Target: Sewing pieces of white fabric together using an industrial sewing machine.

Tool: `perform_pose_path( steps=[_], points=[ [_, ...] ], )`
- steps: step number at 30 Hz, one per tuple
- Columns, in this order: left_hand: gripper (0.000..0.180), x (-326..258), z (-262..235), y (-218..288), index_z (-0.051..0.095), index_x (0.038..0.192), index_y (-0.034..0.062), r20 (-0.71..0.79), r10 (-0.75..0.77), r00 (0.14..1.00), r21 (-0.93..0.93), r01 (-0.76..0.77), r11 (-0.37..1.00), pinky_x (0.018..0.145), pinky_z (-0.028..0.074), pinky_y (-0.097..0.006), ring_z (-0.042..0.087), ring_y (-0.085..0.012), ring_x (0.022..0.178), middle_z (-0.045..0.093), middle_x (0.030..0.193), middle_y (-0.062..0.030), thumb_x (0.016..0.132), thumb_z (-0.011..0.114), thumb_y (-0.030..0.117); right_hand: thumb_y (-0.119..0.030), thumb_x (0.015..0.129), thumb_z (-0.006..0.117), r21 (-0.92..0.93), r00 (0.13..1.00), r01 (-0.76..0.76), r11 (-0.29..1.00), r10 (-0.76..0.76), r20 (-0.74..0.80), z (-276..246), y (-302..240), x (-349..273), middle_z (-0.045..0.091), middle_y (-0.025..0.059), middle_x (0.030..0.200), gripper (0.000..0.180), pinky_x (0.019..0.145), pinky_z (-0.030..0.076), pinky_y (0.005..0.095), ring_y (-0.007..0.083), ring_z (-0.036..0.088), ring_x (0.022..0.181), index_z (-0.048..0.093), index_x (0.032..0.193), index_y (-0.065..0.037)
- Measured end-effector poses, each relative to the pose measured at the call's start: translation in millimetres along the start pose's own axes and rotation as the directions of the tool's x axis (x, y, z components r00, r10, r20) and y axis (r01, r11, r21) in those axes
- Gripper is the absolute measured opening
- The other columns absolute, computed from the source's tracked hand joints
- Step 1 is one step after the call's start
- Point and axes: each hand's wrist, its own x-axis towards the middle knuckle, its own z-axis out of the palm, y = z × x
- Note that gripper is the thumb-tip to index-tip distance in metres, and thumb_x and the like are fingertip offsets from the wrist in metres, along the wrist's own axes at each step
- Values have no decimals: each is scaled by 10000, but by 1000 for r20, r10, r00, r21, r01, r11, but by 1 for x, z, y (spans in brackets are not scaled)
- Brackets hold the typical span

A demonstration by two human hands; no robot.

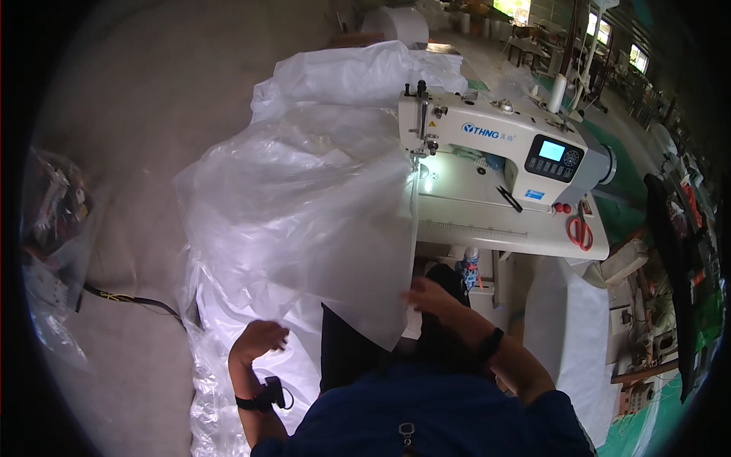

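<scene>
A large translucent white plastic sheet spreads left of the sewing machine and drapes down toward my lap. Its right edge runs from beneath the machine's lit needle area to a hanging corner near my knees. My right hand is at this edge below the table, its fingertips closed on the sheet, though partly blurred. Over the lower left part of the white material, my left hand hovers with its fingers loosely apart and nothing in them. A strapped device sits on my left wrist.
Black tweezers and red-handled scissors lie on the machine table. A white thread cone stands behind the machine. On the floor at left are a clear bag and a black cable. White material hangs at right.
</scene>
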Motion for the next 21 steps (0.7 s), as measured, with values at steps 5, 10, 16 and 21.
perform_pose_path(
  steps=[5, 10, 16, 21],
  points=[
    [283, 49, 67, 92, 585, 1013, -21, -380, 679, 628, 66, -714, 697, 680, 491, -301, 624, -198, 722, 635, 813, -97, 797, 662, 145, -274, 836, 580, -136, 838, 402, 905, -424, -343, 13, 15, 57, 609, 110, 985, 388, 684, 465, 281, 158, 577, 860, 522, 1112, -7],
    [389, 102, 75, 145, 503, 1123, 43, -455, 890, -3, 889, -48, 455, 783, 454, -402, 601, -368, 725, 624, 790, -141, 799, 647, 204, -192, 878, 465, 389, 961, 247, 888, -171, -218, 26, 7, 37, 585, 91, 815, 273, 664, 467, 336, 182, 551, 696, 552, 1014, 28],
    [127, 123, 105, 133, 566, 872, 78, -219, 802, 556, 733, -449, 511, 637, 469, -443, 613, -338, 727, 620, 750, -131, 859, 514, 194, -138, 871, 480, -91, 799, 376, 922, -372, -473, 29, 10, 36, 617, 135, 903, 298, 666, 493, 319, 222, 621, 792, 481, 1123, 22],
    [91, 88, 146, 145, 559, 846, 79, 67, 856, 512, 817, -521, 247, 699, 451, -413, 605, -304, 782, 608, 803, -127, 821, 518, 156, -94, 857, 463, -257, 629, 504, 825, -554, -545, 26, -15, 39, 588, 281, 959, 352, 757, 468, 446, 440, 570, 923, 396, 1192, -5]
  ],
)
